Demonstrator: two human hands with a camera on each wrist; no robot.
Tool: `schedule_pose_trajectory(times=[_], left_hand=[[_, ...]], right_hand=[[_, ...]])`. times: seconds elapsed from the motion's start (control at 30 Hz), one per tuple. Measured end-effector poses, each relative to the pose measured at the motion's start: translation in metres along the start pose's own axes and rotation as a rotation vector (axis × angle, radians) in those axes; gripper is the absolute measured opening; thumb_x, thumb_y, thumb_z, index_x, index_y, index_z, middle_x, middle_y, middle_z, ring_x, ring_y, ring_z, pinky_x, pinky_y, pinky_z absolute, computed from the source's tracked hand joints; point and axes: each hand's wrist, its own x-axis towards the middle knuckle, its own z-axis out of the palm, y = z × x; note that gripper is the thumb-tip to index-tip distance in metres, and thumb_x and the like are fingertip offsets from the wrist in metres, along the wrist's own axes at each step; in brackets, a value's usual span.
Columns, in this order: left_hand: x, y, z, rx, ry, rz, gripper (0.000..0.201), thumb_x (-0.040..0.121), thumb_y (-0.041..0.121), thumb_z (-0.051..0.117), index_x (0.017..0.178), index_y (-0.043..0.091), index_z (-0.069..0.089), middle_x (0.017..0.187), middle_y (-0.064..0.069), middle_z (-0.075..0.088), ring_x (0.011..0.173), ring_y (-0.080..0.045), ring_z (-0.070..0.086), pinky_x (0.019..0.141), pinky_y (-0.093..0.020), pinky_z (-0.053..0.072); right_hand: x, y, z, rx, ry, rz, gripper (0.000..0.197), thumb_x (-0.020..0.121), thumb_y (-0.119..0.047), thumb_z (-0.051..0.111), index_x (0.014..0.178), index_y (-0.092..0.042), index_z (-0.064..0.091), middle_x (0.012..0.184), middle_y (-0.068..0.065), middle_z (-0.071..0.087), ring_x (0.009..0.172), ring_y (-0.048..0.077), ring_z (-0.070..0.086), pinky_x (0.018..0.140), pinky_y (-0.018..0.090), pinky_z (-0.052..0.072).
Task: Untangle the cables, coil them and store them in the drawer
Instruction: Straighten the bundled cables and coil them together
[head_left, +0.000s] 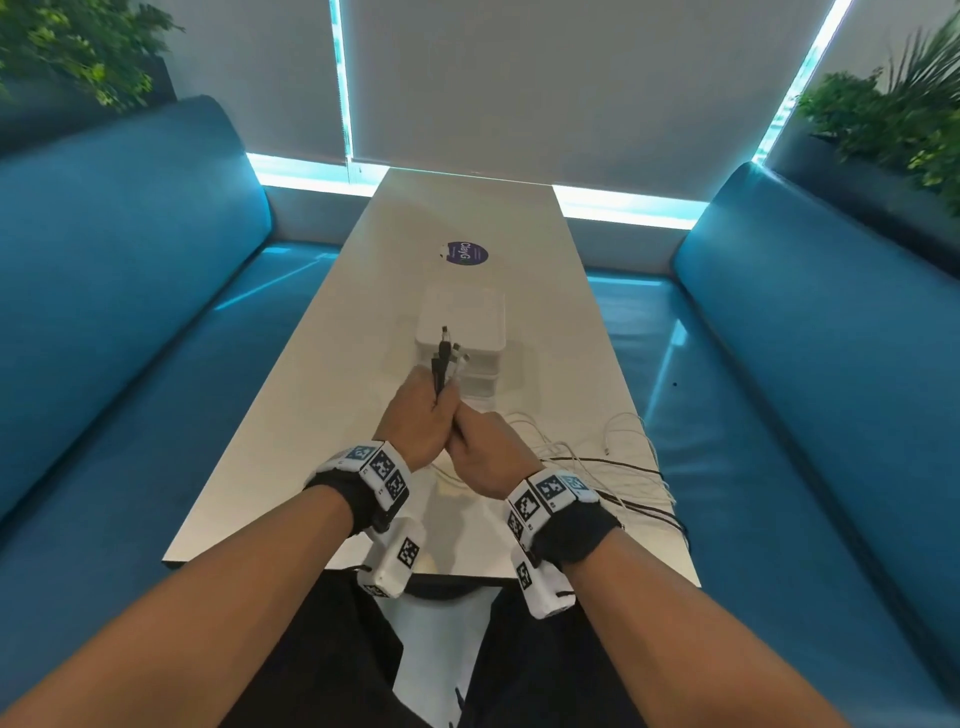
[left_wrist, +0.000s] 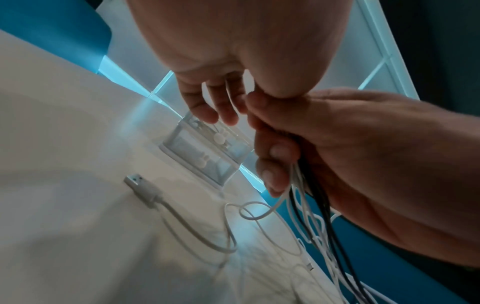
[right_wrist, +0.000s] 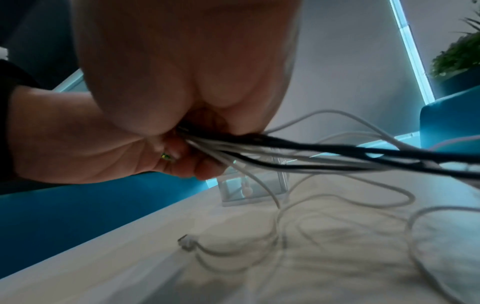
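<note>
Above the near middle of the white table (head_left: 332, 395), both hands meet around a bundle of black and white cables (head_left: 444, 358). My left hand (head_left: 422, 415) grips the bundle just below the plug ends, which stick up out of the fist. Right behind it, my right hand (head_left: 491, 449) holds the same cables (left_wrist: 309, 195) with curled fingers (left_wrist: 272, 164). The cables (right_wrist: 311, 152) leave the right palm (right_wrist: 182, 72) and trail to the right in loose tangled loops (head_left: 618, 467) on the table. A small white drawer unit (head_left: 462, 332) stands just beyond the hands; its drawers look closed.
A loose white USB plug (left_wrist: 141, 186) and its looped lead lie on the table under the hands. A purple round sticker (head_left: 464, 254) sits farther back. Blue sofa benches (head_left: 130, 291) line both sides. Some cables hang over the table's right edge (head_left: 670, 499).
</note>
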Motion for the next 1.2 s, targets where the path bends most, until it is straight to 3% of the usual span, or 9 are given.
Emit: schedule_pose_trajectory(times=[0.17, 0.33, 0.43, 0.53, 0.6, 0.7, 0.8, 0.9, 1.2], left_hand=[[0.001, -0.002, -0.009, -0.003, 0.077, 0.050, 0.027, 0.103, 0.031, 0.043, 0.096, 0.012, 0.061, 0.086, -0.006, 0.066, 0.078, -0.026, 0.063, 0.072, -0.038, 0.052], [0.006, -0.003, -0.031, -0.056, 0.205, -0.106, 0.059, 0.107, 0.030, 0.032, 0.071, 0.008, 0.072, 0.073, -0.003, 0.072, 0.070, -0.016, 0.064, 0.073, -0.026, 0.043], [0.012, -0.008, -0.042, -0.461, 0.192, -0.278, 0.055, 0.107, 0.031, 0.033, 0.070, 0.005, 0.065, 0.062, -0.005, 0.070, 0.068, -0.028, 0.071, 0.078, -0.033, 0.056], [0.015, -0.010, -0.051, -0.810, 0.240, -0.438, 0.030, 0.106, 0.027, 0.039, 0.080, 0.012, 0.044, 0.054, 0.000, 0.041, 0.043, -0.020, 0.050, 0.063, -0.044, 0.059], [0.019, -0.017, -0.056, -0.742, 0.251, -0.469, 0.028, 0.105, 0.028, 0.041, 0.080, 0.016, 0.041, 0.055, 0.000, 0.030, 0.037, -0.014, 0.033, 0.054, -0.037, 0.053], [0.024, -0.027, -0.064, -0.440, 0.250, -0.482, 0.032, 0.103, 0.035, 0.042, 0.083, 0.011, 0.047, 0.061, -0.005, 0.041, 0.038, -0.018, 0.045, 0.054, -0.036, 0.048], [0.024, -0.043, -0.074, -0.113, 0.238, -0.446, 0.038, 0.104, 0.039, 0.038, 0.093, 0.006, 0.055, 0.076, -0.015, 0.059, 0.065, -0.038, 0.063, 0.066, -0.043, 0.057], [0.020, -0.056, -0.083, 0.144, 0.222, -0.348, 0.042, 0.106, 0.035, 0.036, 0.098, 0.000, 0.059, 0.100, -0.027, 0.065, 0.093, -0.045, 0.061, 0.084, -0.043, 0.050], [0.007, -0.070, -0.099, 0.285, 0.191, -0.352, 0.042, 0.106, 0.027, 0.037, 0.105, -0.007, 0.061, 0.104, -0.031, 0.064, 0.101, -0.048, 0.057, 0.087, -0.047, 0.045]], right_hand=[[0.006, 0.005, 0.000, -0.108, -0.077, 0.014, 0.021, 0.087, -0.032, 0.054, 0.106, -0.029, 0.045, 0.083, 0.001, 0.063, 0.072, 0.026, 0.060, 0.061, 0.034, 0.046], [-0.004, 0.033, -0.006, -0.220, -0.129, 0.194, 0.008, 0.081, -0.034, 0.057, 0.085, -0.028, 0.053, 0.083, 0.000, 0.064, 0.077, 0.027, 0.062, 0.073, 0.041, 0.055], [-0.014, 0.053, -0.008, -0.205, -0.160, 0.246, 0.009, 0.080, -0.034, 0.060, 0.086, -0.028, 0.056, 0.087, 0.001, 0.064, 0.082, 0.026, 0.063, 0.078, 0.043, 0.056], [-0.022, 0.068, -0.010, -0.241, -0.158, 0.306, 0.014, 0.084, -0.034, 0.060, 0.097, -0.027, 0.058, 0.094, 0.002, 0.063, 0.088, 0.028, 0.063, 0.081, 0.040, 0.054], [-0.025, 0.075, -0.011, -0.271, -0.154, 0.327, 0.013, 0.085, -0.035, 0.060, 0.096, -0.029, 0.056, 0.093, 0.001, 0.063, 0.085, 0.027, 0.062, 0.081, 0.040, 0.055], [-0.025, 0.076, -0.012, -0.315, -0.200, 0.334, 0.019, 0.082, -0.042, 0.062, 0.096, -0.032, 0.055, 0.098, 0.001, 0.063, 0.088, 0.024, 0.062, 0.081, 0.038, 0.054], [-0.027, 0.076, -0.017, -0.394, -0.209, 0.347, 0.026, 0.081, -0.047, 0.063, 0.101, -0.030, 0.060, 0.102, -0.001, 0.063, 0.093, 0.023, 0.062, 0.081, 0.034, 0.051], [-0.034, 0.085, -0.026, -0.528, -0.196, 0.328, 0.029, 0.084, -0.053, 0.059, 0.103, -0.030, 0.062, 0.106, -0.004, 0.066, 0.101, 0.021, 0.059, 0.090, 0.036, 0.042], [-0.054, 0.114, -0.055, -0.524, -0.195, 0.460, 0.061, 0.073, -0.070, 0.068, 0.113, -0.027, 0.049, 0.111, -0.004, 0.061, 0.093, 0.019, 0.056, 0.079, 0.033, 0.037]])
